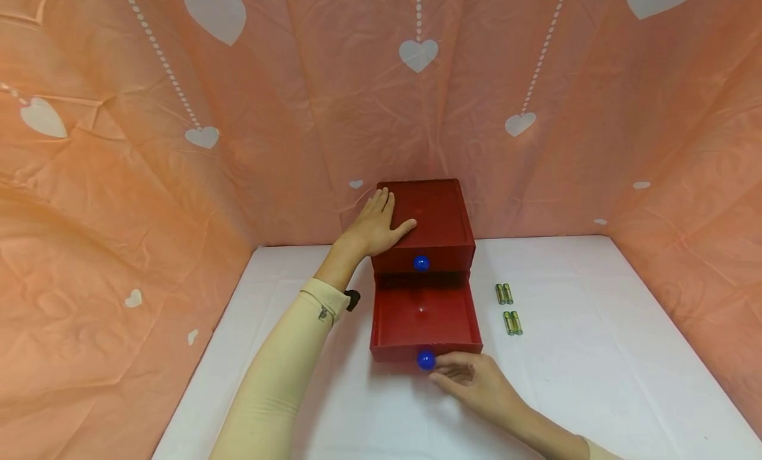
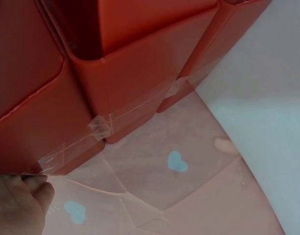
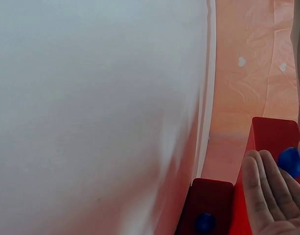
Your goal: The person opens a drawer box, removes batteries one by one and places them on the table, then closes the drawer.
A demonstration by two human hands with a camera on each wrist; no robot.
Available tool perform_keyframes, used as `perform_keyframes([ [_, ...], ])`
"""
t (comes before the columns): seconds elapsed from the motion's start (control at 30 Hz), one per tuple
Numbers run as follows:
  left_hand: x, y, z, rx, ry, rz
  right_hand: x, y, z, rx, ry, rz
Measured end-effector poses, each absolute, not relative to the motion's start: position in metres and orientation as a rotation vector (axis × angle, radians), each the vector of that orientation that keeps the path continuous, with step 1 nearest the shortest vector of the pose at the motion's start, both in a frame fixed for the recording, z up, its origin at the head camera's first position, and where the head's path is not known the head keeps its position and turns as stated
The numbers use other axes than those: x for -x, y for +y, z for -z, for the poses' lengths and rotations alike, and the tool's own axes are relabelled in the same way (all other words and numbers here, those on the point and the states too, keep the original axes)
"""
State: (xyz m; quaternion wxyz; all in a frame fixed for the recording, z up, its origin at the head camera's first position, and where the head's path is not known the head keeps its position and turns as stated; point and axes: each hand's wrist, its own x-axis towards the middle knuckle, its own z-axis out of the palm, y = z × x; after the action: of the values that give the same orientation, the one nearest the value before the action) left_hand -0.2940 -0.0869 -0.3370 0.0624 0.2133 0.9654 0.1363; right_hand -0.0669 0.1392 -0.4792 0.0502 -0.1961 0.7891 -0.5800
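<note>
A red two-drawer cabinet (image 1: 428,212) stands at the back of the table, its lower drawer (image 1: 425,314) pulled out and bare inside. The upper drawer is closed, with a blue knob (image 1: 421,263). My left hand (image 1: 375,228) rests flat on the left part of the cabinet top, thumb spread. In the left wrist view, the left hand's fingers (image 2: 20,200) show at the lower left by the taped red casing. My right hand (image 1: 476,380) is at the lower drawer's blue knob (image 1: 426,360); its fingertips are right at the knob's right edge. The right wrist view shows those fingers (image 3: 272,188) fairly straight beside the knob.
Two pairs of green-and-gold batteries (image 1: 512,323) lie on the white tabletop (image 1: 583,354), right of the drawer. Orange cloth (image 1: 321,102) with white hearts hangs behind and along both sides.
</note>
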Motion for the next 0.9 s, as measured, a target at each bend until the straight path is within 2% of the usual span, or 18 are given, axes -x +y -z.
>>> perform_keyframes([
  [0.9,0.296,-0.087,0.338,-0.65,2.916,-0.415,0.087,0.134,0.471,0.376,2.481,1.735],
])
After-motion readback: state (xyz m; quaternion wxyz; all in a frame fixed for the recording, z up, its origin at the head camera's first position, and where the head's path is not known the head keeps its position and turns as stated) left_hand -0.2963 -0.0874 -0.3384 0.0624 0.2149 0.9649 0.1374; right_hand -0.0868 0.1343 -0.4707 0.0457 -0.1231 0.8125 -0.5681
